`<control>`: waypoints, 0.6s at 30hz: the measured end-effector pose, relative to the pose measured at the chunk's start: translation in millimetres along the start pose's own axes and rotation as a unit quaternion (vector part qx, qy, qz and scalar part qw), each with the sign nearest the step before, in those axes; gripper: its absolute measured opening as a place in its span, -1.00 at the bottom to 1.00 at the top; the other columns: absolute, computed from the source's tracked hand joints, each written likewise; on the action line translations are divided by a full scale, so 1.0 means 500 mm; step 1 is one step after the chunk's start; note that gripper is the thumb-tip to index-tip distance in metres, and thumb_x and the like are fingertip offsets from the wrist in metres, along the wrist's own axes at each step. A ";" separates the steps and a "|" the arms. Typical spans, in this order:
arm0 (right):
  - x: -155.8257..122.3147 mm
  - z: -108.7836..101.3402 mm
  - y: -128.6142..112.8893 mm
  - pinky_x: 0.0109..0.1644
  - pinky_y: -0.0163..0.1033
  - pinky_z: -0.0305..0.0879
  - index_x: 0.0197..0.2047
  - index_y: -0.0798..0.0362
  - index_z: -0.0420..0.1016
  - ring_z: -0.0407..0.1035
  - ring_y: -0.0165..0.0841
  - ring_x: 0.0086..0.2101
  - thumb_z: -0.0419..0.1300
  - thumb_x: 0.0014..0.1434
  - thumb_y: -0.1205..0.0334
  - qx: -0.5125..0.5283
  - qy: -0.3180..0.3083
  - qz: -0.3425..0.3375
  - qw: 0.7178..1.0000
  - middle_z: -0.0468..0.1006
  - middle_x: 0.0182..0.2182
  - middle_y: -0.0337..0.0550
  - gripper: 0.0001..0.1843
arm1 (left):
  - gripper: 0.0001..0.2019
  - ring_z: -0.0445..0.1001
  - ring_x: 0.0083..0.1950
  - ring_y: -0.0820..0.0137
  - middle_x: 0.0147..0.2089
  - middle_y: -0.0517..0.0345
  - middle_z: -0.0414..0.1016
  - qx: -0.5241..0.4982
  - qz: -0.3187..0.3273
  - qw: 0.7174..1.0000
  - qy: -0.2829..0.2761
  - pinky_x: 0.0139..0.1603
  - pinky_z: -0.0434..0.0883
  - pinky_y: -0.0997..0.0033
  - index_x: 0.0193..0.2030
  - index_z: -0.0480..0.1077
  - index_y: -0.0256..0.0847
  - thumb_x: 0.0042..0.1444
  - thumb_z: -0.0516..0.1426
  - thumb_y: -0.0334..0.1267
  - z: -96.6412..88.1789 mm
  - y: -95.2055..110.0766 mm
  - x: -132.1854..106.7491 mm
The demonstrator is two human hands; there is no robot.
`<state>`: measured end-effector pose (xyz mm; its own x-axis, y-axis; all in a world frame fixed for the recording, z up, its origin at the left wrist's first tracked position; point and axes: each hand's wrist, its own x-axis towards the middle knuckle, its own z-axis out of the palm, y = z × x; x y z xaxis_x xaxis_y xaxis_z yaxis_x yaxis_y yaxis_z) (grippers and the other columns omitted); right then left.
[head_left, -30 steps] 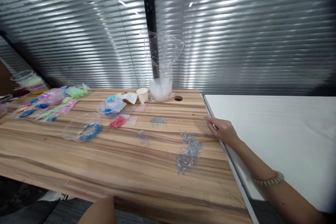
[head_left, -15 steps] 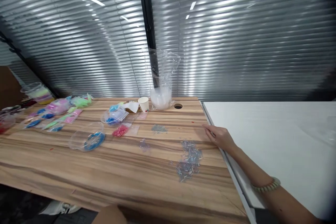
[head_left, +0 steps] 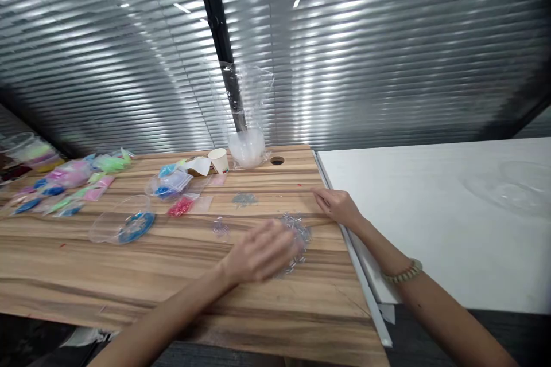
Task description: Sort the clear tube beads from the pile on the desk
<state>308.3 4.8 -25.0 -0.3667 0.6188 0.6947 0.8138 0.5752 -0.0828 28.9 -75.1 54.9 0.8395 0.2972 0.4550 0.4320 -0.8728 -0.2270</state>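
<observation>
My left hand (head_left: 264, 249) hovers over or touches a pile of small pale, clear tube-shaped beads (head_left: 300, 230) on the wooden table and hides part of it. Motion smears its fingers. Over at the table's right edge is my right hand (head_left: 338, 206), its thumb and fingers pressed together in a pinch; whatever they hold, if anything, is too small to make out. Two smaller piles lie to the left: greyish beads (head_left: 244, 199) farther back and purplish beads (head_left: 220, 227) nearer. A bag of red beads (head_left: 179, 206) rests beyond these.
A round clear container (head_left: 105, 226) with a blue ring-shaped mass (head_left: 136, 226) stands on the left. Behind are a paper cup (head_left: 219, 160), a clear bag with white contents (head_left: 247, 148) and a cable hole (head_left: 277, 160). Colourful packets (head_left: 71, 175) fill the far left. A white table (head_left: 413, 183) adjoins on the right.
My left hand has come into view from below and reached over the large bead pile. My right hand stays pinched near the table's edge. The view has shifted, so things appear farther left.
</observation>
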 end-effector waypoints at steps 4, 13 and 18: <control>-0.001 -0.003 0.000 -0.35 -0.31 0.39 -0.10 0.13 0.46 0.50 -0.35 -0.41 -0.03 0.24 0.42 0.013 0.025 -0.009 1.000 0.61 -0.29 -0.09 -0.73 | -0.79 0.43 -0.09 0.33 -0.11 0.00 0.46 -0.188 -0.177 0.966 0.000 -0.09 0.41 0.32 -0.05 0.38 -0.27 0.24 -0.01 -0.37 0.062 -0.053 0.045; 0.005 0.000 -0.011 -0.31 -0.30 0.41 -0.09 0.08 0.44 0.51 -0.34 -0.32 -0.03 0.25 0.39 0.040 -0.016 -0.019 0.999 0.60 -0.26 -0.14 -0.73 | -0.50 0.18 0.26 0.29 0.24 -0.10 0.22 -0.351 -0.248 0.902 -0.032 0.25 0.17 0.08 0.30 0.02 -0.24 0.21 -0.13 -0.49 0.184 -0.083 -0.020; 0.004 0.001 -0.008 -0.32 -0.29 0.41 -0.09 0.10 0.44 0.51 -0.33 -0.32 -0.03 0.25 0.37 0.025 -0.030 -0.029 0.999 0.60 -0.25 -0.11 -0.73 | -0.43 0.22 0.25 0.32 0.21 -0.06 0.28 -0.431 -0.261 0.861 -0.065 0.27 0.15 0.09 0.36 -0.19 -0.18 0.25 -0.08 -0.39 0.171 -0.083 -0.014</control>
<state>304.3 4.1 -23.6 -0.4410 0.6135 0.6551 0.7669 0.6368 -0.0802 33.6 -8.0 -12.6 0.6592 0.7281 0.1877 0.4033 -0.5530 0.7291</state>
